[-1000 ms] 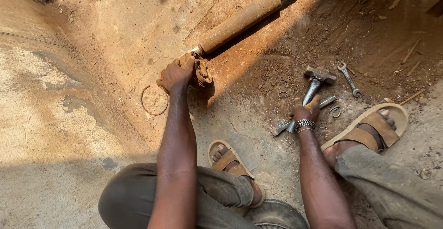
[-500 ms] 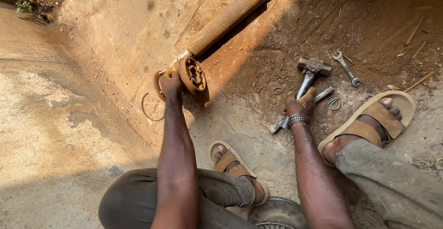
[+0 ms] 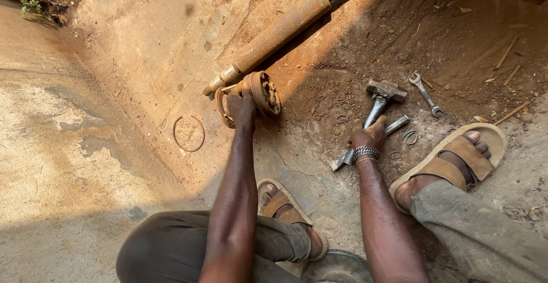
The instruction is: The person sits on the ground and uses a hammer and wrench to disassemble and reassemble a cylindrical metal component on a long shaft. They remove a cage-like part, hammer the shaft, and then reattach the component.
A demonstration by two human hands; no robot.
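Flange gripped, hammer grasped.
The flange (image 3: 264, 93) at the shaft (image 3: 279, 32) end is clasped by the left hand (image 3: 241, 101); the hammer (image 3: 381, 99) handle is enclosed by the right hand (image 3: 365, 136).

Bare arms, beaded metal bracelet (image 3: 366, 153), tan sandals (image 3: 456, 157), grey-brown trousers (image 3: 485, 231).

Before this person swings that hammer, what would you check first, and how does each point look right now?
1. Left hand gripping the rusty flange yoke at the shaft's end: ok.
2. Right hand closed on the hammer handle: ok.
3. Hammer head resting on the dirt, not raised: ok.
4. Left-hand fingers clear of the strike spot: cannot tell.
5. Sandalled feet near the work, toes bare: not ok.
6. Loose wrench and small rings lying close to the hammer: not ok.
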